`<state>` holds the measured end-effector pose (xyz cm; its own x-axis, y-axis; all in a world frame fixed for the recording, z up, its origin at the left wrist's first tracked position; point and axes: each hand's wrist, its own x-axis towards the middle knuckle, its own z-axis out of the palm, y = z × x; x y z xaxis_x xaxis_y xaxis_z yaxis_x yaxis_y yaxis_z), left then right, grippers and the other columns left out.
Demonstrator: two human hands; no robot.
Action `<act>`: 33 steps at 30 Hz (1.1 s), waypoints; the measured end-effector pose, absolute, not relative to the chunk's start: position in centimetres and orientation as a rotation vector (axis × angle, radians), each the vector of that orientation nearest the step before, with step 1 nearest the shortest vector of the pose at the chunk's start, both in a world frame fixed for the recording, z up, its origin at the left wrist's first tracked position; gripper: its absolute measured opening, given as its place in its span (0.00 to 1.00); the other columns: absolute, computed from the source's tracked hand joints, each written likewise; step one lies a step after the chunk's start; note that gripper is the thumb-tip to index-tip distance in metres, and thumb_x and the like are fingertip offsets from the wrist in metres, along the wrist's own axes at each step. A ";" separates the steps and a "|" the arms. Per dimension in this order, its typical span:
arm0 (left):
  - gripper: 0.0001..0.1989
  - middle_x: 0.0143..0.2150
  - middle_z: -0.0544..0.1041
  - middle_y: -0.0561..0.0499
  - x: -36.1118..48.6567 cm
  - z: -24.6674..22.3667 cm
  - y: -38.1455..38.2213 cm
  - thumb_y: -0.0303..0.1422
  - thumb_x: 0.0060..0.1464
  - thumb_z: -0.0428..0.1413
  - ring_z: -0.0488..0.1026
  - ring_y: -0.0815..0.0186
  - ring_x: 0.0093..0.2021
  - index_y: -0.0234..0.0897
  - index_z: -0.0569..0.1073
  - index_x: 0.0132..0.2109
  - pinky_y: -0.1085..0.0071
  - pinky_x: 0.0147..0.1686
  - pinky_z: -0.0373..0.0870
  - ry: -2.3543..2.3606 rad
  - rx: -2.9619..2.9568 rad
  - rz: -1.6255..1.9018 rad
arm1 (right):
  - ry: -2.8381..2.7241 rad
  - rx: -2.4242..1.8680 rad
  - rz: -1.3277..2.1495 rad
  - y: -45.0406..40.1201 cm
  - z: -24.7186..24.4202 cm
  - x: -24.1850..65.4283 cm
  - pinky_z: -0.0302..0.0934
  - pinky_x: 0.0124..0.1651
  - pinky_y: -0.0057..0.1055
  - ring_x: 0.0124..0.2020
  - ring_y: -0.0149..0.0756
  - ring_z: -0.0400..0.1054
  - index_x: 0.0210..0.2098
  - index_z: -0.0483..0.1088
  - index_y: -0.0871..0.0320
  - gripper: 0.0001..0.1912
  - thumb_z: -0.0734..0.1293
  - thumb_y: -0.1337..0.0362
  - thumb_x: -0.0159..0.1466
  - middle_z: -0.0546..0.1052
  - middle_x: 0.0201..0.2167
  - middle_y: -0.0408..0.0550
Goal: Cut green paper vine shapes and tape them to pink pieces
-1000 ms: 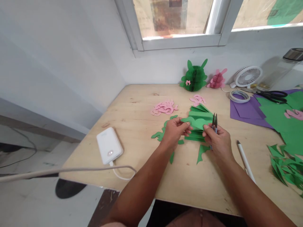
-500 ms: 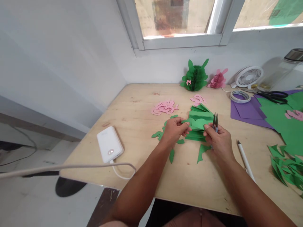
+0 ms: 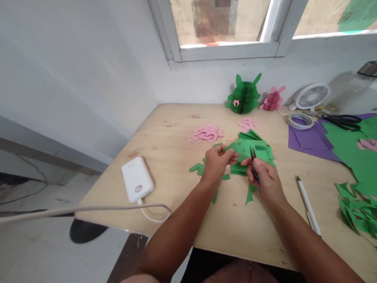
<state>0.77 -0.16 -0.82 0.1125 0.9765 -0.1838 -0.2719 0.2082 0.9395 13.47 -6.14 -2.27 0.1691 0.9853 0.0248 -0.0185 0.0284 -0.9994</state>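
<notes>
My left hand (image 3: 218, 160) pinches the left end of a green paper piece (image 3: 235, 147) with a wavy edge. Small scissors (image 3: 253, 159) are in my right hand (image 3: 263, 177), blades pointing up and away from me, close to the paper's right side. Beneath both hands lie folded green paper pieces (image 3: 250, 135), so where the held piece ends on the right is hard to make out. Curved green cutouts (image 3: 198, 168) lie partly hidden beside my left hand. A green scrap (image 3: 250, 195) rests below my right hand.
Pink cutouts (image 3: 207, 134) lie behind my left hand. Green and pink paper figures (image 3: 244, 98) stand by the wall, near a small fan (image 3: 312, 96). To the right are a tape roll (image 3: 300, 121), black scissors (image 3: 343, 122), a pen (image 3: 308, 206) and green scraps (image 3: 361, 212). A power bank (image 3: 137, 179) sits left.
My right hand has let go of the green paper's right end and moved slightly left, turning the scissors toward the paper. My left hand keeps its pinch.
</notes>
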 end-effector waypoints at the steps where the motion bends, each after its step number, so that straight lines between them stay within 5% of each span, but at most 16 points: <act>1: 0.06 0.25 0.78 0.49 0.8 -0.8 -0.2 0.31 0.46 0.59 0.73 0.71 0.23 0.33 0.70 0.28 0.73 0.29 0.71 1.011 0.885 1.122 | -1.097 -1.260 1.134 -6.1 -2.3 13.4 0.42 0.18 0.24 0.17 0.26 0.50 0.30 0.71 0.60 0.23 0.62 0.45 0.62 0.61 0.15 0.39; 33: 0.12 0.25 0.77 0.49 1.2 -0.8 -0.7 0.35 0.37 0.65 0.75 0.68 0.25 0.34 0.71 0.25 0.69 0.33 0.72 0.896 0.724 1.038 | -0.915 -1.381 1.309 -5.6 -2.1 12.7 0.36 0.15 0.23 0.11 0.22 0.45 0.27 0.71 0.62 0.31 0.64 0.37 0.53 0.59 0.09 0.36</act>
